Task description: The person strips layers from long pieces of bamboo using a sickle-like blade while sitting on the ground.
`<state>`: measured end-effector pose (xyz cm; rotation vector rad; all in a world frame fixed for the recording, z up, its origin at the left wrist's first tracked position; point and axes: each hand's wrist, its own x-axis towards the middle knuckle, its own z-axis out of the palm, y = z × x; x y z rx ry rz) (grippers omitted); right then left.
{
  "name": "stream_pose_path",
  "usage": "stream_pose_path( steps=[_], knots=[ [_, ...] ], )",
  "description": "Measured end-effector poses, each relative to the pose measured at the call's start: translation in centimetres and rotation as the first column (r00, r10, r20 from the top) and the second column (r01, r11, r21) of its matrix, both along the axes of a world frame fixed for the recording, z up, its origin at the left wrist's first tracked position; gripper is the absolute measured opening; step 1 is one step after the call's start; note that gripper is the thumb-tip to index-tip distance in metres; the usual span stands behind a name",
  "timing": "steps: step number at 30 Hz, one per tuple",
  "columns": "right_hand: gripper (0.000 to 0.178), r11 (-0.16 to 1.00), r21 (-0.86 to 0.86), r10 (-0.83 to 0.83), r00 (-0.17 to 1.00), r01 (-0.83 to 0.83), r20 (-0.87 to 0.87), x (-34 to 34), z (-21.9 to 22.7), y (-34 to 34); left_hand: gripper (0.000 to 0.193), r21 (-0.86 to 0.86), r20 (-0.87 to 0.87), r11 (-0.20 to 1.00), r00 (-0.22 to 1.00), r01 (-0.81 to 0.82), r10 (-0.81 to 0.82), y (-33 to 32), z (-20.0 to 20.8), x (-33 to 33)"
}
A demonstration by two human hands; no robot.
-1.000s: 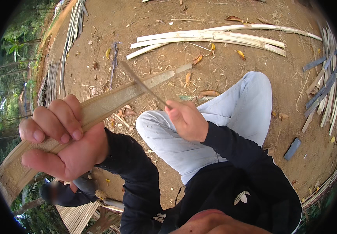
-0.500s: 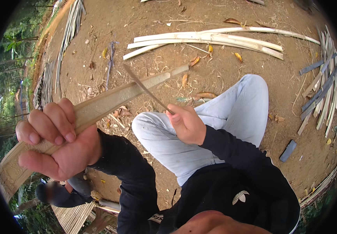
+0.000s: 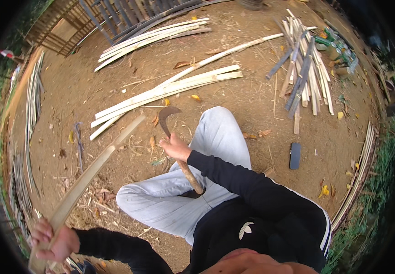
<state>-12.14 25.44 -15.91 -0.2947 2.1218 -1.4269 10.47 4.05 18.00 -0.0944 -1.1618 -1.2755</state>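
The bamboo strip [image 3: 87,179] lies along a slant, one end in the left hand [image 3: 61,245] and its long axis running forward and to the right, so that the far tip comes up just left of the blade above the right hand [image 3: 176,148]. The left hand is the one touching it, fingers wrapped over near the close end, with a short piece poking out behind the grip. The far tip is nearer the right hand than the left, and a gap shows between it and the blade; how their heights compare I cannot tell. The strip is long, flat and light brown, with a paler band across it at a joint towards the tip, and it looks narrower at that far end. The right hand is closed around a hooked knife [image 3: 162,119], gripping close under the dark, curved blade, which bends over to the right at its top; the wooden handle [image 3: 189,174] slants back from that fist towards the lap, over the jeans [image 3: 156,203]. Beyond both hands, a group of pale strips [image 3: 170,92] rests on the soil. Farther off, ahead and right of the right hand, is a heap of slats [image 3: 314,77], some dark grey, and a dark rectangular object [image 3: 294,155] lies well to that hand's right.
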Motion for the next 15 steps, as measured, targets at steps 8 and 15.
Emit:
stream_pose_path(
  steps=[8, 15],
  knots=[
    [0.067, 1.0, 0.002, -0.001, 0.941, 0.002, -0.338, -1.9, 4.5, -0.7, 0.02, 0.174, -0.442, 0.966, 0.861, -0.191, 0.25, -4.4, -6.1, 13.3],
    [0.066, 0.998, 0.049, 0.044, 0.15, 0.028, -0.988, -4.3, 18.5, 9.3, 0.03, 0.432, -0.439, 0.865, 0.897, 0.257, -0.047, -3.7, -11.6, 6.8]
  ],
)
